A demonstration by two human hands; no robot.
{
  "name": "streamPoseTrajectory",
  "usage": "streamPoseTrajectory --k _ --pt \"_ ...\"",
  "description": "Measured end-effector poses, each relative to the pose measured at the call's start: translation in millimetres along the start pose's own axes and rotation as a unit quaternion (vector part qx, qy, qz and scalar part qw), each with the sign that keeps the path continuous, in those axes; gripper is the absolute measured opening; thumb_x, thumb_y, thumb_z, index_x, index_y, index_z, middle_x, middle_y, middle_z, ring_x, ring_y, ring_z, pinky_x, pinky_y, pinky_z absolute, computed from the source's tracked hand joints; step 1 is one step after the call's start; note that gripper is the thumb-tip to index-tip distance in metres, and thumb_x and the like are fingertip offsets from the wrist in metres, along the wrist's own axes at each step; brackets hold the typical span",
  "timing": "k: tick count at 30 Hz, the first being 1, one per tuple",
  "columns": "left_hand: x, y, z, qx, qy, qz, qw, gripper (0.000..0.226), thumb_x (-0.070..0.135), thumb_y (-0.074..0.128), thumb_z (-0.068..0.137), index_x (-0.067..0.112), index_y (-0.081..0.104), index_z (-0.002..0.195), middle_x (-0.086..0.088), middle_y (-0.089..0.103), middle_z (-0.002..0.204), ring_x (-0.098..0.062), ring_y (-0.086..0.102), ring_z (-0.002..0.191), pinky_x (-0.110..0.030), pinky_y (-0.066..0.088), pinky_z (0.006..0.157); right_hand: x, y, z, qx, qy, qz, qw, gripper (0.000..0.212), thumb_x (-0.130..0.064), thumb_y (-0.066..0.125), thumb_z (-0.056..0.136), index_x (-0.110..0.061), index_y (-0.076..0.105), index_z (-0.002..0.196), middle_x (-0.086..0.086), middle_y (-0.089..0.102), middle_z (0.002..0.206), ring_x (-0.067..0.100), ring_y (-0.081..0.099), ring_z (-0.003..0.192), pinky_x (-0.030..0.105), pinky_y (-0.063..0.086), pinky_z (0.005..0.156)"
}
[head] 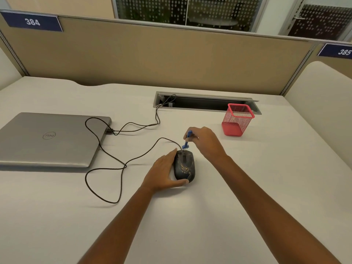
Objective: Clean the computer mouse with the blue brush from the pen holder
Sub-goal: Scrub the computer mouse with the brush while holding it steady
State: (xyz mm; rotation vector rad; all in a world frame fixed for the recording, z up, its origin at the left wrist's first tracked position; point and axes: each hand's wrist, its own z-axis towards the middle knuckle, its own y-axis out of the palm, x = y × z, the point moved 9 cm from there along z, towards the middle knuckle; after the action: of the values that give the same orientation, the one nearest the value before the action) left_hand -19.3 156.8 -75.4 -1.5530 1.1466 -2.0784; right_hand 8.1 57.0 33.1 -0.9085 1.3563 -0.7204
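blue brush (187, 140) was pinched in the right hand (204, 142), bristles at the front of the dusty black computer mouse (184, 166), which was clasped by the left hand (163, 171) on the desk (247, 187); short, light strokes away from the wheel would probably be best.

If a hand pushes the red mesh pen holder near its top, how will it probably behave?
The red mesh pen holder looks empty and thin-walled, so it is probably light. It is taller than its base, so a high push may tip it. On the smooth desk, a low push would likely slide it.
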Motion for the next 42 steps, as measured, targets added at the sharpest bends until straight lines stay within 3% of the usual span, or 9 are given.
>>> streamPoseTrajectory --k 3,9,12,15,20,23,29,34,42 --pt "1 -1 0 0.003 0.003 -0.003 1.000 0.103 0.072 0.056 0.056 0.025 0.018 0.140 0.005 0.044 0.138 -0.014 0.042 0.121 -0.024 0.028 0.100 5 13 2 -0.018 0.010 -0.013 1.000 0.022 -0.011 0.051 0.092 -0.005 0.061 0.111 0.021 0.063 0.117 0.034 0.059 0.103 0.031 0.046 0.090" --pt "5 -5 -1 0.023 0.016 -0.022 0.999 0.087 0.070 0.060 0.057 0.032 0.028 0.128 0.004 0.054 0.121 -0.015 0.049 0.105 -0.024 0.034 0.087 6 10 -14 -0.021 -0.006 -0.023 0.999 0.019 -0.012 0.050 0.092 -0.006 0.062 0.107 0.023 0.058 0.109 0.028 0.051 0.085 0.011 0.028 0.054" --pt "4 -3 -1 0.015 0.014 -0.020 1.000 0.093 0.070 0.059 0.057 0.029 0.027 0.133 0.006 0.052 0.124 -0.013 0.048 0.107 -0.024 0.034 0.091 4 7 -26 -0.028 -0.031 -0.030 0.999 0.019 -0.012 0.049 0.092 -0.006 0.061 0.106 0.024 0.058 0.107 0.030 0.052 0.086 0.009 0.024 0.053" --pt "3 -3 0 0.011 0.009 -0.019 1.000 0.097 0.071 0.059 0.056 0.027 0.024 0.136 0.006 0.050 0.129 -0.012 0.046 0.112 -0.023 0.032 0.094 0 -2 -25 -0.021 -0.027 -0.017 0.999 0.020 -0.011 0.049 0.093 -0.005 0.062 0.107 0.023 0.059 0.108 0.033 0.054 0.091 0.015 0.031 0.058" --pt "4 -2 -1 0.008 0.009 -0.011 1.000 0.101 0.070 0.057 0.057 0.025 0.021 0.139 0.004 0.045 0.137 -0.013 0.042 0.119 -0.021 0.027 0.096 -8 -1 1 -0.028 -0.002 -0.022 0.999 0.024 -0.012 0.049 0.093 -0.005 0.062 0.112 0.018 0.062 0.120 0.031 0.051 0.110 0.023 0.040 0.082" --pt "4 -2 0 0.007 0.007 -0.012 1.000 0.099 0.071 0.057 0.057 0.026 0.022 0.138 0.005 0.046 0.135 -0.013 0.043 0.118 -0.021 0.027 0.095 -4 10 7 -0.052 0.027 -0.034 0.998 0.025 -0.013 0.051 0.092 -0.006 0.059 0.115 0.018 0.060 0.123 0.032 0.053 0.111 0.031 0.043 0.096" --pt "3 -1 0 0.004 0.006 -0.012 1.000 0.096 0.071 0.057 0.057 0.030 0.023 0.136 0.004 0.047 0.133 -0.012 0.044 0.114 -0.022 0.028 0.093 -13 8 5 -0.114 0.019 -0.038 0.993 0.029 -0.009 0.054 0.090 -0.002 0.056 0.118 0.020 0.058 0.126 0.035 0.051 0.115 0.037 0.041 0.101" --pt "3 -1 0 0.006 0.009 -0.012 1.000 0.099 0.070 0.058 0.057 0.029 0.020 0.139 0.005 0.044 0.138 -0.012 0.042 0.120 -0.022 0.027 0.098 -21 0 13 -0.113 0.014 -0.039 0.993 0.032 -0.010 0.053 0.091 -0.003 0.054 0.122 0.018 0.056 0.130 0.035 0.052 0.117 0.038 0.038 0.106" --pt "3 -1 1 -0.004 0.001 -0.016 1.000 0.094 0.067 0.061 0.058 0.029 0.025 0.136 0.007 0.049 0.130 -0.013 0.046 0.114 -0.036 0.038 0.102 -20 15 12 -0.143 0.005 -0.059 0.988 0.031 -0.009 0.054 0.090 -0.003 0.055 0.121 0.019 0.057 0.129 0.035 0.052 0.116 0.038 0.040 0.103"
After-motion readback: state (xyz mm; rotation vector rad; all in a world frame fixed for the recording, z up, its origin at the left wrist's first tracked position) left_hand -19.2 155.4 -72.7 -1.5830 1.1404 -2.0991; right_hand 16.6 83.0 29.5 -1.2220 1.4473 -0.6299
